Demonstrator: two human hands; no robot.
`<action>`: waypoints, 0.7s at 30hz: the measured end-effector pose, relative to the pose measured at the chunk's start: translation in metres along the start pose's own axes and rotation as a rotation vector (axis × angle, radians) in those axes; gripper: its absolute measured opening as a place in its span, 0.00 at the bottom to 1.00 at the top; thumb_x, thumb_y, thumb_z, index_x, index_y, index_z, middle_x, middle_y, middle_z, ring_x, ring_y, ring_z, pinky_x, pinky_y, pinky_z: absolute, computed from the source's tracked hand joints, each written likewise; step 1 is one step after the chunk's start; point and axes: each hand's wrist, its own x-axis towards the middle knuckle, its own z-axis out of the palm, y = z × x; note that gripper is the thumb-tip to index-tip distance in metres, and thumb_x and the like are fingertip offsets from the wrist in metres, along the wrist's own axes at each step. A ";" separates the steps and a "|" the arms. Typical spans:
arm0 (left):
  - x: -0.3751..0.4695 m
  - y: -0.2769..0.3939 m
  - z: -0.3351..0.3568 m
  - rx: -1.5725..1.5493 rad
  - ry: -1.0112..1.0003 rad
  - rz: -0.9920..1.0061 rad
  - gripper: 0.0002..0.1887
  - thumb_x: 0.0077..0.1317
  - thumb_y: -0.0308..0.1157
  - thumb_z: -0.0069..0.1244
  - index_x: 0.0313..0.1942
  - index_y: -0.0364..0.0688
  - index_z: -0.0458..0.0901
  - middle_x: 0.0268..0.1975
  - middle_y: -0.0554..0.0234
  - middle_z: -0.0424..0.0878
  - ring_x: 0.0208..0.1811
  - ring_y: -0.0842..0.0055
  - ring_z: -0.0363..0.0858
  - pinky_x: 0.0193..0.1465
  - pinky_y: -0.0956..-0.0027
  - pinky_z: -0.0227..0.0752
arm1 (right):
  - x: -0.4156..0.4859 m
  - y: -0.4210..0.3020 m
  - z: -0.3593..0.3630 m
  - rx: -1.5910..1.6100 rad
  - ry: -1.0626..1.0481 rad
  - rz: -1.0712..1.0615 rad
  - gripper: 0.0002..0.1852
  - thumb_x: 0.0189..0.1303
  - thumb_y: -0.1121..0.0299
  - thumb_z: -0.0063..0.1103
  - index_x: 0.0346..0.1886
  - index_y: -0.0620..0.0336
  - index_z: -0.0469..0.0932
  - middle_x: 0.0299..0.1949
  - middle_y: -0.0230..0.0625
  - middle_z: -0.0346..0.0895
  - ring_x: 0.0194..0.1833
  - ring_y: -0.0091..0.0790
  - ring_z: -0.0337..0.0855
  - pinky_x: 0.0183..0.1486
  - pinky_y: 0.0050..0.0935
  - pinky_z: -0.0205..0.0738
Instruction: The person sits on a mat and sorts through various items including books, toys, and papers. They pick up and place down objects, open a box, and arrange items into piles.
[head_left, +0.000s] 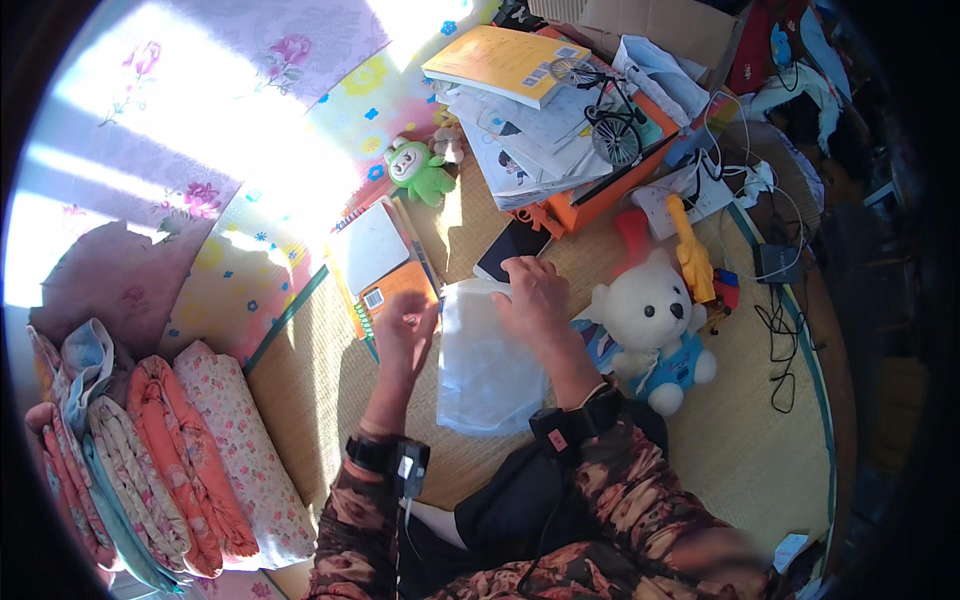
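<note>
A translucent white plastic bag or sleeve (491, 360) lies flat on the woven mat before me. My right hand (534, 296) is at its upper right corner, fingers curled down; whether they pinch the edge is not plain. My left hand (406, 334) is raised beside the bag's upper left edge, its fingers bent and slightly blurred, over an orange spiral notebook (405, 289). A white rectangular pad (373, 246) rests on the notebooks. Just beyond my right hand lies a dark-screened smartphone (512, 247).
A white teddy bear (652, 307) in blue sits at right, near a yellow toy (691, 251) and a power strip (679, 202). Papers and a bicycle model (616, 112) top an orange box (637, 176). A green plush doll (424, 172) lies ahead; folded quilts (240, 450) are at left.
</note>
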 end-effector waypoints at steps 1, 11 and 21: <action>-0.036 -0.003 0.000 0.098 0.011 -0.080 0.19 0.50 0.32 0.61 0.40 0.34 0.74 0.30 0.62 0.79 0.32 0.76 0.79 0.35 0.73 0.73 | 0.000 0.001 0.002 -0.067 -0.010 0.010 0.14 0.46 0.66 0.62 0.37 0.56 0.73 0.41 0.35 0.75 0.46 0.39 0.75 0.45 0.40 0.68; -0.142 0.000 -0.013 -0.645 -0.117 -0.488 0.06 0.63 0.28 0.49 0.33 0.38 0.69 0.27 0.68 0.76 0.25 0.83 0.74 0.30 0.79 0.69 | -0.017 0.010 -0.034 0.293 -0.126 0.002 0.17 0.48 0.72 0.59 0.44 0.61 0.73 0.41 0.42 0.77 0.45 0.44 0.78 0.47 0.39 0.70; -0.192 -0.013 -0.108 -0.995 0.183 -0.479 0.05 0.67 0.30 0.43 0.33 0.39 0.70 0.30 0.63 0.78 0.29 0.77 0.78 0.33 0.72 0.76 | -0.131 0.082 -0.125 0.093 0.542 -0.209 0.16 0.49 0.75 0.59 0.44 0.64 0.72 0.48 0.45 0.71 0.52 0.47 0.69 0.55 0.39 0.64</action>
